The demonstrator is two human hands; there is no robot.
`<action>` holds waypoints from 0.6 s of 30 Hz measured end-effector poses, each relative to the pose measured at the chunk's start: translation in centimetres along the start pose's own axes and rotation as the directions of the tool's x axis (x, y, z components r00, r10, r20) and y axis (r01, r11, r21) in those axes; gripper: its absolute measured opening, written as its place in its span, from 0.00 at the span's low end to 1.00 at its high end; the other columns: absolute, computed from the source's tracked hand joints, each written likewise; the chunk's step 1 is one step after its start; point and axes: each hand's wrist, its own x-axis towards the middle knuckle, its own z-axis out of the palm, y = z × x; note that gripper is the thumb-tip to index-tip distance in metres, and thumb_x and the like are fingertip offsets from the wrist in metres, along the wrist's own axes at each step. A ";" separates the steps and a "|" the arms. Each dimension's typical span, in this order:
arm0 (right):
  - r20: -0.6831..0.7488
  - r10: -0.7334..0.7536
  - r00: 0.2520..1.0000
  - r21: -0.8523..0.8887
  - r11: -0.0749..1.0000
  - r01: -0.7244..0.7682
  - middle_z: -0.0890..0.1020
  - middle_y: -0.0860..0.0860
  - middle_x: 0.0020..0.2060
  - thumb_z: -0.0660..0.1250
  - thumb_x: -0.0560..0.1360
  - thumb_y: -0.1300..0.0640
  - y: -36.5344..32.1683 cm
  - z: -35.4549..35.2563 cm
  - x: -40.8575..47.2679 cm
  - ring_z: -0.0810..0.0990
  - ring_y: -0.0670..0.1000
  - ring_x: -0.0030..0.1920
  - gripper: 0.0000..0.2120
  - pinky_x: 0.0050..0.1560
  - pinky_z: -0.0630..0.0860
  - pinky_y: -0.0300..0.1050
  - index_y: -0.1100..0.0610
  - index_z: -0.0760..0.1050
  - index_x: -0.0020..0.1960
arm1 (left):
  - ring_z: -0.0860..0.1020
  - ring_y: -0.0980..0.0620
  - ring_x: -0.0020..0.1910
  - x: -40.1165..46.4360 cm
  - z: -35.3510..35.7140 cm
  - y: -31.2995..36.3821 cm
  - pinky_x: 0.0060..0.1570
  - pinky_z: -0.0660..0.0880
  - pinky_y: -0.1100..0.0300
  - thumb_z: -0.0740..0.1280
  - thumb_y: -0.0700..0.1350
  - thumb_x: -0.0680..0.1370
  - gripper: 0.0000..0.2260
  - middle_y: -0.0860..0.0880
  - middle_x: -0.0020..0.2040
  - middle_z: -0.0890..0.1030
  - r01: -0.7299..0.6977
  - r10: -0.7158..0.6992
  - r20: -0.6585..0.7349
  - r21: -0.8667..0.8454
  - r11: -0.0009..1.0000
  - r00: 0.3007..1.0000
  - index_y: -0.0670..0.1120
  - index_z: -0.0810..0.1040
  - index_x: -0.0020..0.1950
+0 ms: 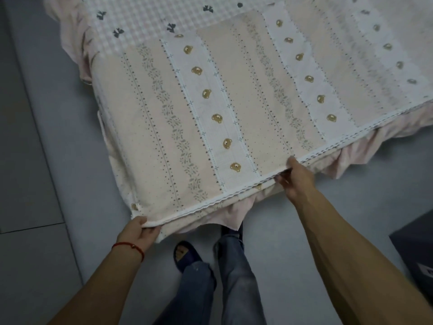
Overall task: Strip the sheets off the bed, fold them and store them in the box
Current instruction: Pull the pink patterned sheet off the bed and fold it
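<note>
Head: both hands [140, 232] on sheet [210, 127] edge

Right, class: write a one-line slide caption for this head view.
Both hands, left hand and right hand, grip the lace-trimmed edge of the bear-print sheet at the bed's foot.

layout: sheet on bed, hands at near edge

folded sheet [210, 109] lies flat on the bed [140, 22], filling centre and right of frame. bed cover stays exposed in the upper left, behind the sheet. bed skirt [351, 156] hangs below the sheet's near edge, lower right of it. left hand [140, 233] at the sheet's near left corner, lower left of centre. right hand [295, 177] on the same near edge, further right and higher in frame. legs [225, 277] and feet at bottom centre, between the two arms, on the floor [281, 231] just before the bed. box [417, 254] at the right edge, lower right, on the floor, apart from the bed.
</note>
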 end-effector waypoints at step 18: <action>0.259 0.161 0.952 0.014 0.985 -0.170 0.85 0.60 0.55 0.66 0.80 0.67 4.2 -1.6 -1.5 0.86 0.57 0.54 0.09 0.55 0.83 0.55 0.63 0.76 0.60 | 0.79 0.52 0.49 -0.9 -4.3 -3.0 0.71 0.64 0.57 0.69 0.34 0.79 0.07 0.45 0.48 0.82 -0.078 0.080 0.053 -0.035 0.996 0.995 0.35 0.79 0.56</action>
